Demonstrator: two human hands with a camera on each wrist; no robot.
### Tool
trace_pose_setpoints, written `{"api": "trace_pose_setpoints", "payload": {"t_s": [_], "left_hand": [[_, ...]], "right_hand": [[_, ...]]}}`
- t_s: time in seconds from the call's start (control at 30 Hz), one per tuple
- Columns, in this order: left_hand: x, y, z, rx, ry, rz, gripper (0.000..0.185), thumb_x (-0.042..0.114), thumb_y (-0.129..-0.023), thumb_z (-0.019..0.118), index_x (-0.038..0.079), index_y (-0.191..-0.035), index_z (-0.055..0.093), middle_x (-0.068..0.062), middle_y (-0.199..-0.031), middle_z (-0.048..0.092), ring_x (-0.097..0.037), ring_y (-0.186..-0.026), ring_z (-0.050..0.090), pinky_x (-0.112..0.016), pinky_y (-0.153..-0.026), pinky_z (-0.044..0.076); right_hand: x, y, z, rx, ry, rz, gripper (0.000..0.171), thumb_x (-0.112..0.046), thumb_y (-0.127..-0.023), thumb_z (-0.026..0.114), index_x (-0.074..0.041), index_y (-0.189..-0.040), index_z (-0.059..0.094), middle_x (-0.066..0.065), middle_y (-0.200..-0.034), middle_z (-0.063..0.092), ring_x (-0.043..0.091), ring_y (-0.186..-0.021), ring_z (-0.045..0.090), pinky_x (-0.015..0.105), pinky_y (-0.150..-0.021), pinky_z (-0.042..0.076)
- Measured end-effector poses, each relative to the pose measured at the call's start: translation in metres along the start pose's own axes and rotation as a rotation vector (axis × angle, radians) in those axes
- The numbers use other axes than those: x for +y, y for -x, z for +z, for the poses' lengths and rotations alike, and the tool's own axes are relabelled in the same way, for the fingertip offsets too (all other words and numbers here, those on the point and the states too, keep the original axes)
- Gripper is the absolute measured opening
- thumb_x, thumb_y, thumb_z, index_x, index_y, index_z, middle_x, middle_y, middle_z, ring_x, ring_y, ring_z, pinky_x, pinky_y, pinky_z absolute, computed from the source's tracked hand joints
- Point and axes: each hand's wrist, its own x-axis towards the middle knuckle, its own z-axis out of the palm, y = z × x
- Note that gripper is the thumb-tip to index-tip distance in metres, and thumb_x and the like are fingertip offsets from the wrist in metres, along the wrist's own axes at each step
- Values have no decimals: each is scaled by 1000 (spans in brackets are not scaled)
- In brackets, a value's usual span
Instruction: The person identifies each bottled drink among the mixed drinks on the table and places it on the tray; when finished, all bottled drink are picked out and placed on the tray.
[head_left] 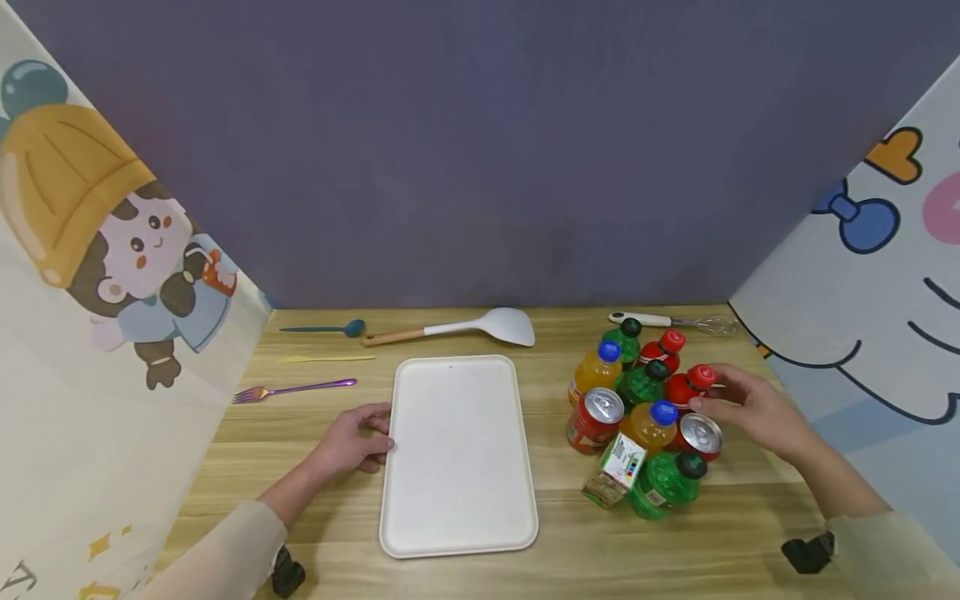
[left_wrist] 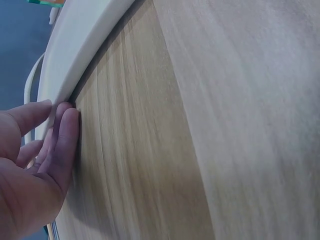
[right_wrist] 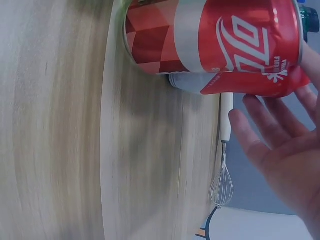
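White plastic tray point(head_left: 459, 454) is lying flat just right of the left hand point(head_left: 352, 440), whose relaxed fingers point(left_wrist: 64, 145) are resting against its rim, holding nothing. Right hand point(head_left: 753, 408) is spread loosely open, fingertips reaching the red-capped bottle point(head_left: 692, 386) at the near edge of the drinks cluster; not gripping yet. Looks like a pick is starting: next it needs fingers closing round that bottle w/o knocking the can point(head_left: 699, 437) just below. Whisk point(right_wrist: 222, 185) is lying beyond the palm. Open wood btw cluster & tray gives room; side wall is crowding the wrist.
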Motion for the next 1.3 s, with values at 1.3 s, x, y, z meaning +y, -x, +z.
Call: {"api": "trace_pose_setpoints", "payload": {"t_s": [1.3], "left_hand": [[10,10,14,108,33,-100,64,-10,-89,70,-2,-148,48,-19,-105,62,-22,-66,68,-44,-61,65]], "right_hand": [[-14,2,-28,131,-154,-92,40,-4,-94,72,-3,-132,60,-22,-111,69,0,-91,72,24,-69,64]]}}
